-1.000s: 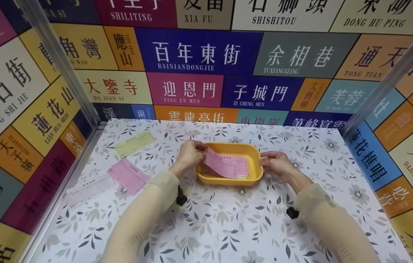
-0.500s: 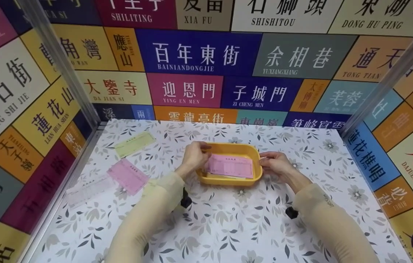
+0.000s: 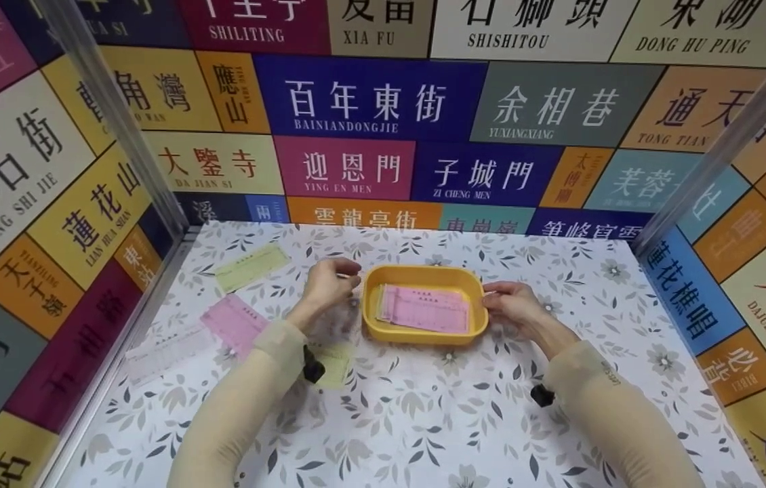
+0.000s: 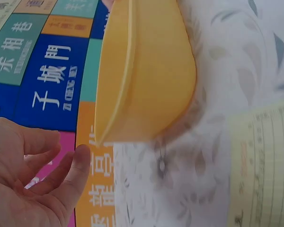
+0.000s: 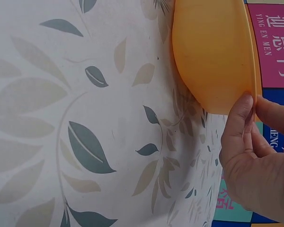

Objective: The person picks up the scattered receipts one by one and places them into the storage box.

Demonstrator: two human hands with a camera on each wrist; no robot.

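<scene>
A yellow plastic tray [image 3: 424,336] with rounded corners stands mid-table. Inside it lie several overlapping paper slips, a pink slip [image 3: 427,312] on top. My right hand [image 3: 522,308] pinches the tray's right rim; the right wrist view shows thumb and fingers on either side of that edge. Just left of the tray, apart from it, hovers my left hand [image 3: 329,286], its fingers loosely bent and holding nothing, as the left wrist view confirms. Partly under the left forearm is a yellow-green slip [image 3: 335,366].
At the table's left lie a yellow-green slip [image 3: 251,268], a second pink slip [image 3: 234,322] partly behind the left sleeve, and a white slip [image 3: 169,356]. Sign-printed panels [image 3: 369,98] wall the back and both sides of the floral-covered table [image 3: 451,420].
My left hand has laid a pink slip flat in the tray, let it go and drawn back leftward out of it. My right hand has stayed on the rim.
</scene>
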